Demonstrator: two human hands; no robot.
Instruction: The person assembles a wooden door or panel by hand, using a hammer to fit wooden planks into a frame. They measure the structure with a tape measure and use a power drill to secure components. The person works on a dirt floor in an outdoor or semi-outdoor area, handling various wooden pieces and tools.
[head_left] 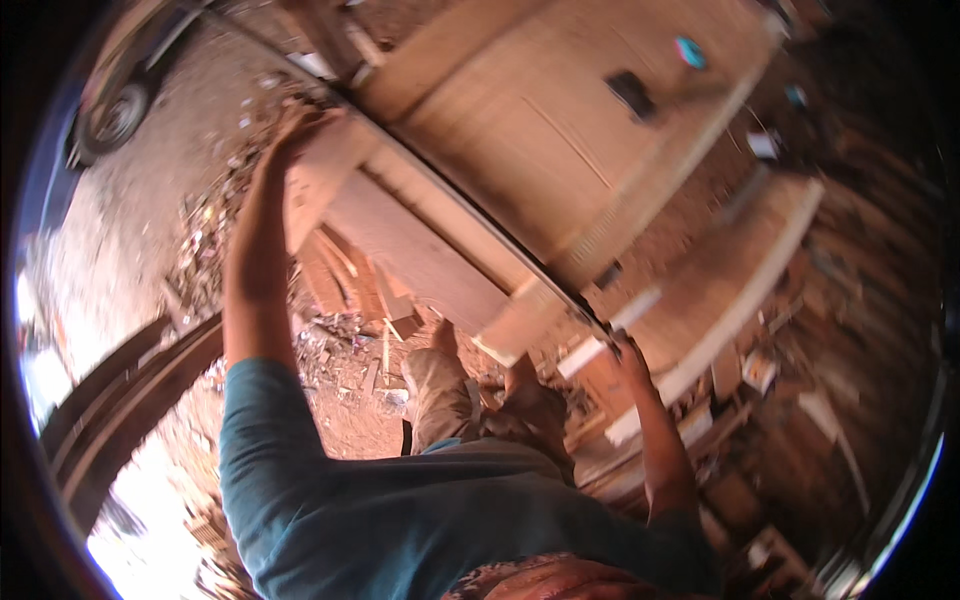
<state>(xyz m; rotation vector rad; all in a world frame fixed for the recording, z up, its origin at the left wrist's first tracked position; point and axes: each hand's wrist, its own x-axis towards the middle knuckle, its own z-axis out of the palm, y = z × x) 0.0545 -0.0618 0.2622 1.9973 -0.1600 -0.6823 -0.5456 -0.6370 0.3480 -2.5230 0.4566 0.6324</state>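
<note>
A long, thin dark bar (pixel 440 184) slants from the upper left down to the right, along the edge of a wooden frame (pixel 420 235) made of boards. My right hand (pixel 625 355) is closed round the lower right end of this bar. My left hand (pixel 308 122) is at the frame's far left end, close to the bar; motion blur smears its fingers, so their grip cannot be made out. Beyond the bar lies a wide wooden panel (pixel 520 120) with a small dark block (pixel 630 94) and a blue-and-red item (pixel 690 52) on it.
A curved-edged board (pixel 740 270) lies to the right. Wood offcuts (pixel 340 275) and shavings cover the ground around my feet. Dark beams (pixel 130 410) stand at the left, and a vehicle wheel (pixel 118 118) shows at the upper left. More timber is piled at the lower right.
</note>
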